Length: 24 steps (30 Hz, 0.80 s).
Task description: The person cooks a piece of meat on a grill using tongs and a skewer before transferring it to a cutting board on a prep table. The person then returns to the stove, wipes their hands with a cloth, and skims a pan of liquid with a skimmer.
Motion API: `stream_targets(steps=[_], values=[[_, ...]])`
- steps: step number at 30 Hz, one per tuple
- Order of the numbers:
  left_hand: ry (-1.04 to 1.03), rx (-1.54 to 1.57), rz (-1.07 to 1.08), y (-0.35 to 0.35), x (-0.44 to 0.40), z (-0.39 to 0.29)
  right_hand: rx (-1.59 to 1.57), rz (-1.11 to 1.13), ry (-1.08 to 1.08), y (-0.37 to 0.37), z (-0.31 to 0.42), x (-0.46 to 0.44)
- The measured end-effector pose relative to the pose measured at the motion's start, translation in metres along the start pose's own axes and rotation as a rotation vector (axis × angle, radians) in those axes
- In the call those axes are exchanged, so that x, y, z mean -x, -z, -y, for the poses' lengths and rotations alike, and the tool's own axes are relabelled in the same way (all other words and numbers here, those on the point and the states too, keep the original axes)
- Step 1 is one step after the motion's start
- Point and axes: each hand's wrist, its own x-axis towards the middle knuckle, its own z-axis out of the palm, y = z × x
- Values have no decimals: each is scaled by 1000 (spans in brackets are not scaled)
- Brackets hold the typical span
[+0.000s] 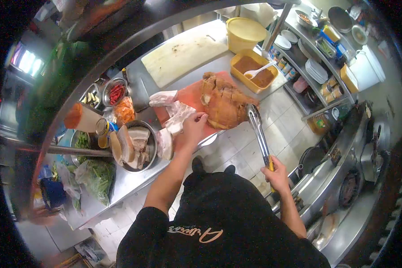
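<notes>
In the head view, a large brown piece of cooked meat (225, 100) with a cracked, scored surface lies on a red cutting board (192, 94). My right hand (277, 173) grips the yellow-ended handle of metal tongs (260, 134), whose tips reach the meat's right edge. At the meat's left edge is my left hand (194, 128), its fingers curled in a pinch; whether anything is between them cannot be made out. Pale slabs of raw pork (179, 115) lie on the board just left of that hand. Another pale strip (165, 144) lies beside my left wrist.
A metal bowl (153, 156) of pork pieces stands at the counter's left. Behind are a white cutting board (183, 58), a yellow tub of brown powder (242, 57) with a white spoon (260, 70), and a lidded bucket (245, 33). The stove (344, 196) is at right.
</notes>
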Motion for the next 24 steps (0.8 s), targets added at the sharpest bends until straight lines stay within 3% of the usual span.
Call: stream_targets(steps=[9, 12, 16, 18, 21, 24], values=[[90, -26, 178, -5, -14, 7, -101, 0, 12, 9, -16, 1], [101, 126, 139, -21, -22, 41, -107, 7, 8, 12, -19, -2], [66, -51, 90, -20, -29, 62, -104, 46, 16, 12, -14, -5], [-9, -148, 24, -7, -23, 44, -50, 66, 40, 13, -14, -9], [62, -39, 16, 13, -1, -1, -59, 92, 54, 11, -20, -14], [-79, -27, 92, -1, -3, 16, -31, 114, 19, 13, -16, -9]])
